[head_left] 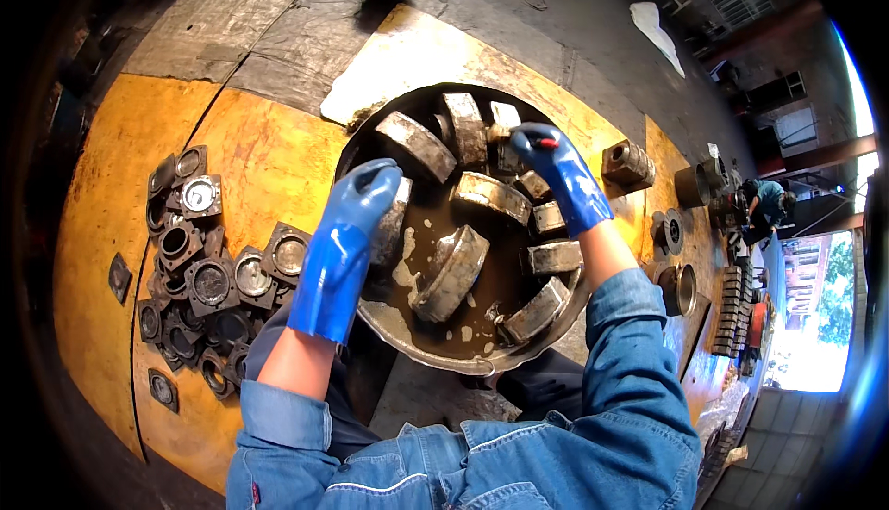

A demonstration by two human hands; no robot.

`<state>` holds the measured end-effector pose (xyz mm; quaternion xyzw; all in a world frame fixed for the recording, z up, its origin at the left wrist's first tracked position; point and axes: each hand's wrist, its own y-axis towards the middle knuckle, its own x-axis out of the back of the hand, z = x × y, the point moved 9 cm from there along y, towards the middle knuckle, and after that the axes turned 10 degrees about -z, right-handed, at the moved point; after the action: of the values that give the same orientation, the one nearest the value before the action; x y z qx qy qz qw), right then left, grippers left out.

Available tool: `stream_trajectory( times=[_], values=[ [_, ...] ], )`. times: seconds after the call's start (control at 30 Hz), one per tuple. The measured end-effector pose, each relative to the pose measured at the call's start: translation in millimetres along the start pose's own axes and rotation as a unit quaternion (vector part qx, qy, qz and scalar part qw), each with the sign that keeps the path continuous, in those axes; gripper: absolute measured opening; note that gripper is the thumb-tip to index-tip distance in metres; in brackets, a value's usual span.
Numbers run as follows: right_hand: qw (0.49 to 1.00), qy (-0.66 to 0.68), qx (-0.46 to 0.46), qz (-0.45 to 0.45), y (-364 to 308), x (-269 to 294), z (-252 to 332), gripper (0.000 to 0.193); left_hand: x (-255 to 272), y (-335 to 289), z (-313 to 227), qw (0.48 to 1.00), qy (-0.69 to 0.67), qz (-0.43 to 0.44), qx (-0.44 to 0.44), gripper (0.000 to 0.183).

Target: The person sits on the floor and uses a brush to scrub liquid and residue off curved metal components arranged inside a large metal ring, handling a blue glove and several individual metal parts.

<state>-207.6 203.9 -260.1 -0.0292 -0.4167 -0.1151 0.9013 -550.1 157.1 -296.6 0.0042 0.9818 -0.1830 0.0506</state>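
Over the round basin (426, 354) of murky liquid (503, 279), gloved left hand (359, 200) curls near a blocky metal casting (393, 229) inside the wall, grip unclear, right hand (556, 164) closed around a small red object (548, 143); wet castings likely slip, so best steadied firmly.

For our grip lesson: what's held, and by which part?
The right hand seems to hold a red object, gripped part hidden. For the left hand, I can't tell.
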Motion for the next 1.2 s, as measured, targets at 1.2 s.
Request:
stream_trajectory(
  times=[1.2],
  values=[
    [0.974, 0.095, 0.196, -0.067, 24.1, -42.0, 48.9, 0.021, 5.5, -7.1, -2.2, 0.973, -0.207, 0.016, 0.106, 0.049]
  ],
)
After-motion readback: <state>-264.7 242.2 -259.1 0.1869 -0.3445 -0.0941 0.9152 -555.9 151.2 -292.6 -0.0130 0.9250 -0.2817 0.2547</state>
